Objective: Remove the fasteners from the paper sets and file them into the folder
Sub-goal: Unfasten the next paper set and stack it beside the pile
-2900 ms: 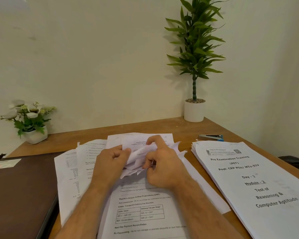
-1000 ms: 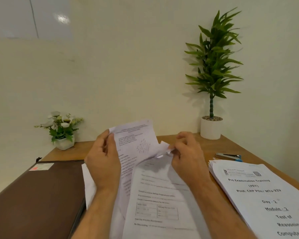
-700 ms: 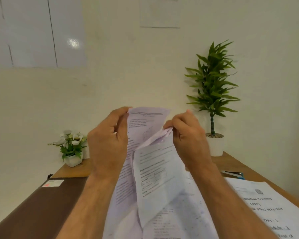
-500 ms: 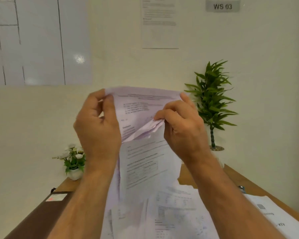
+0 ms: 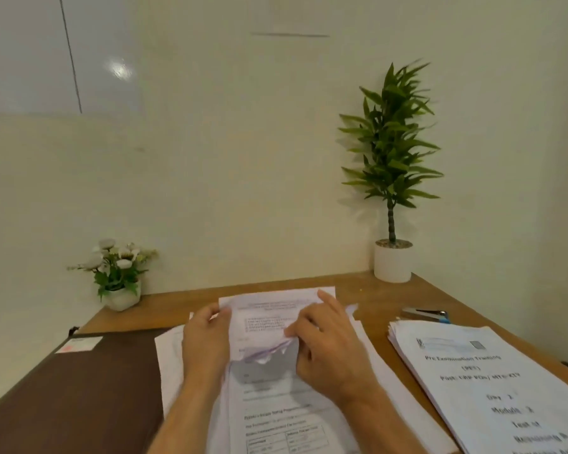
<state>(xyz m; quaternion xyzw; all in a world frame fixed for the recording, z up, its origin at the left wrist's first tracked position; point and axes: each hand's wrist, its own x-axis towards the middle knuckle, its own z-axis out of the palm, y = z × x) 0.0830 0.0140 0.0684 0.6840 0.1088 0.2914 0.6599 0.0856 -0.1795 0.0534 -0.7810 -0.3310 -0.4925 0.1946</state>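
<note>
The right hand (image 5: 328, 350) is pinching the crumpled, folded-over corner of a printed sheet in the paper set (image 5: 269, 326), with thumb and forefinger closing on the creased edge where the paper is bunching into soft wrinkles. The left hand (image 5: 207, 342) is gripping the left edge of the same set, its thumb lying over the top sheet and its fingers curling beneath. Whether a fastener is sitting in that rumpled corner cannot be told; the spot is blurred.

The set is thin white paper bearing lines of small black print, and it is lying low over the wooden desk (image 5: 368, 291), resting on a loose spread of more white sheets (image 5: 384, 391), one of which is showing a ruled table near the bottom edge. The desk surface is smooth, warm brown wood grain.

To the left, touching the spread, the folder (image 5: 76, 394) is lying flat and closed: a wide, dark brown rectangle with a matte, leather-like cover and a small pale label at its far corner. To the right, a thick squared stack of papers (image 5: 486, 378) is sitting apart from the spread, its top page carrying bold headings. Just behind that stack a small metal stapler remover (image 5: 423, 314) with a blue part is lying on the wood.

At the back, a tall leafy plant (image 5: 391, 152) is standing in a round white pot, and a low white pot of pale flowers (image 5: 115, 270) is sitting by the plain cream wall.
</note>
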